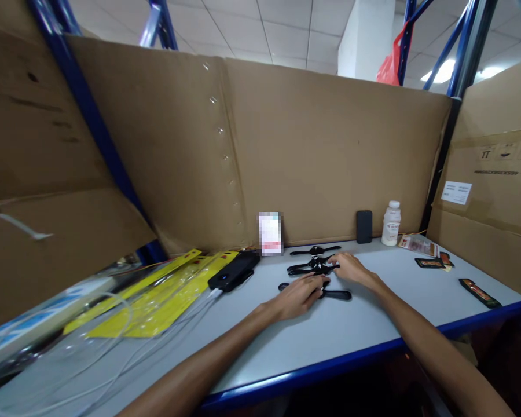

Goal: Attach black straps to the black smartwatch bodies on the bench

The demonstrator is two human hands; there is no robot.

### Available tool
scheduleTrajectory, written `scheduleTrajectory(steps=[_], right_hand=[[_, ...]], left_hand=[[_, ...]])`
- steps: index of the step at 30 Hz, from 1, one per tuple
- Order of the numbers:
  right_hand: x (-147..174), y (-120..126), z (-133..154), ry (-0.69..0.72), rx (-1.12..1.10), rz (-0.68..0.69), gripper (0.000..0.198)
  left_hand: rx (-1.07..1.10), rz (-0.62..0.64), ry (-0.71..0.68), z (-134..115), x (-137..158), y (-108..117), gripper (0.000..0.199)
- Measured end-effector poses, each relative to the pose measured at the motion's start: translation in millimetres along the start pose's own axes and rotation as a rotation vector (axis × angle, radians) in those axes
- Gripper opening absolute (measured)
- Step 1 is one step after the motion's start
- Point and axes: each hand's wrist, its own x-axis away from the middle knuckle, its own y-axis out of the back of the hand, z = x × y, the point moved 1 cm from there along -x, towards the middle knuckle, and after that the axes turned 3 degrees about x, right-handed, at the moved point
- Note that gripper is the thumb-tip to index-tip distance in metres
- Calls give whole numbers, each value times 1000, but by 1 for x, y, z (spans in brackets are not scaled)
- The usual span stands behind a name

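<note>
Several black spokeshaves, each with two slim handles and a metal middle, lie crosswise on the grey table [252, 336]. The farthest spokeshave [315, 251] lies apart from both hands. Over the middle of the nearest spokeshave [337, 295] is my left hand [301, 294], its fingers curled down and hiding the centre; a handle shows on each side. My right hand [348, 268] has its fingers closed at the right end of the middle spokeshaves [312, 266], which lie close together. Its fingertips are partly hidden.
On the left lie yellow blister packs [156, 301], a black power bank [233, 271] and white cables [165, 336]. A blurred white card [270, 234], a black phone [364, 226] and a white bottle [391, 223] stand at the back. Small dark packs [480, 293] lie right. Cardboard walls [330, 156] enclose the table.
</note>
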Motion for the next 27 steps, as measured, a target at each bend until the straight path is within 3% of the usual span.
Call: scheduleTrajectory(steps=[5,11,20,27], right_hand=[[1,1,8,5,45,44,42],[4,15,-5,-66,123,133,32],[17,46,-46,-390,194,257,28],[27,56,-72,-524,31,290,7]], left_hand=[[-37,-11,-9,-2,0,0,24],[-166,-15,-44,0,-1,0,19],[-353,42,-86,-2,0,11,18],[-448,33,41,27,3,22,16]])
